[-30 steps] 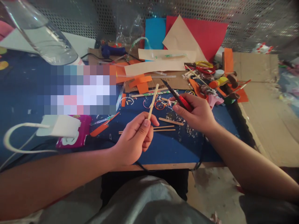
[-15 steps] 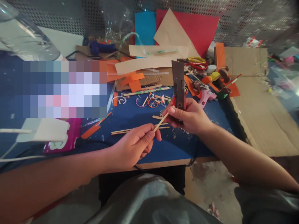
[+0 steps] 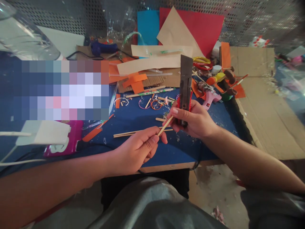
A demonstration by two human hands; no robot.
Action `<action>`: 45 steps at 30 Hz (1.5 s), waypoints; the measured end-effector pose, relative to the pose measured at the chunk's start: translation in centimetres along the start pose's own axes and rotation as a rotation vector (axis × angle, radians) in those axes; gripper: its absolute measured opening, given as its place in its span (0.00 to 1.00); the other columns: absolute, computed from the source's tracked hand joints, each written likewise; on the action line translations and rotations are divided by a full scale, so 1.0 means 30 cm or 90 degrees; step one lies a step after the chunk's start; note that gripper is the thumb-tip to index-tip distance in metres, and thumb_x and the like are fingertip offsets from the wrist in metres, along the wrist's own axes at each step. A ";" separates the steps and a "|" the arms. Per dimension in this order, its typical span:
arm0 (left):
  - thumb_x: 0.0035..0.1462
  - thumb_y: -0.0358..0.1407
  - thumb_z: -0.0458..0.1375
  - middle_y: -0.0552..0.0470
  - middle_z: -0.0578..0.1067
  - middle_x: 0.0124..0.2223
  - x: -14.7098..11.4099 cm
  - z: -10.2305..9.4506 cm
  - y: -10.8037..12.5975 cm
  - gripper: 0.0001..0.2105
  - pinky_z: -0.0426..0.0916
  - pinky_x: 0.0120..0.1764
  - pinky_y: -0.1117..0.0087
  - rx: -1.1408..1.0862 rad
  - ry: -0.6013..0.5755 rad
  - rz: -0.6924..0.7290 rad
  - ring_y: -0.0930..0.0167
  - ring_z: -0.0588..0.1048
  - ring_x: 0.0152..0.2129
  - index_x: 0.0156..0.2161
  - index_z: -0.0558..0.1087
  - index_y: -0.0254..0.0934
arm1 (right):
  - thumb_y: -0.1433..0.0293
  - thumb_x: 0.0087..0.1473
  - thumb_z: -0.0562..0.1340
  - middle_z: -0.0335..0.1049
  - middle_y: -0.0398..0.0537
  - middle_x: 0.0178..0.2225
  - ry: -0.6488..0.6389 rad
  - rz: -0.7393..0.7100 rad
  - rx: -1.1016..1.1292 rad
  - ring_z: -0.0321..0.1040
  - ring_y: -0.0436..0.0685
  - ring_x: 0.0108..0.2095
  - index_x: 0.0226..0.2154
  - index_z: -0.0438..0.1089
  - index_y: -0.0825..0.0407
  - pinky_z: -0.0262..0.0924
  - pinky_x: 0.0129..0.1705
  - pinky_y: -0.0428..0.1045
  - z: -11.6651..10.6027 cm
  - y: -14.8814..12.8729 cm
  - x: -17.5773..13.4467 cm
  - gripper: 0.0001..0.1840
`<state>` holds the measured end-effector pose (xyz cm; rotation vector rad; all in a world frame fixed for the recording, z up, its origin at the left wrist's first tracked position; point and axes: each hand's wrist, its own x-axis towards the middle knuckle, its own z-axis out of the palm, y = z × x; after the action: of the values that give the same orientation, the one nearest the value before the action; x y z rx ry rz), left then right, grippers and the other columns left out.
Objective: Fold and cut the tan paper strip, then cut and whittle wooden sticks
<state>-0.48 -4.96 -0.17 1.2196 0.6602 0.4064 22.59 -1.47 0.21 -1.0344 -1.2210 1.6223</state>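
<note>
My left hand [image 3: 145, 148] pinches a thin wooden stick [image 3: 165, 126] near its lower end, just above the table's front edge. In my right hand [image 3: 196, 119] is a red and black utility knife [image 3: 185, 92], its broad dark upper part pointing up. My right thumb and fingertips meet the stick's upper end, and the knife's lower part is close beside it. Exactly where blade and stick touch, I cannot make out. Below and behind my left hand, more thin wooden sticks [image 3: 124, 135] lie on the blue tabletop [image 3: 176, 156].
A magenta power strip [image 3: 77, 136] with a white adapter [image 3: 51, 133] sits at the left. Farther back lie a blue glue gun [image 3: 103, 48], orange paper strips [image 3: 135, 83] and red-and-yellow-handled scissors [image 3: 202, 65]. Cardboard [image 3: 274, 117] covers the right side. A pink glue gun [image 3: 211, 98] is beyond my right hand.
My right hand has tilted the utility knife slightly, its top shifting right and toward me. My left hand stays nearly in place, still pinching the stick.
</note>
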 end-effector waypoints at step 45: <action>0.74 0.50 0.58 0.63 0.60 0.26 -0.002 0.000 -0.020 0.18 0.54 0.21 0.82 -0.225 0.157 0.099 0.81 0.53 0.18 0.39 0.66 0.38 | 0.51 0.71 0.62 0.86 0.50 0.38 -0.036 -0.406 -0.717 0.83 0.58 0.36 0.45 0.80 0.49 0.73 0.37 0.50 -0.064 -0.008 -0.036 0.20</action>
<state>-0.56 -5.17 -0.73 0.8934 0.6713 0.7780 24.77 -1.91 0.23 -1.0274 -2.2887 0.3907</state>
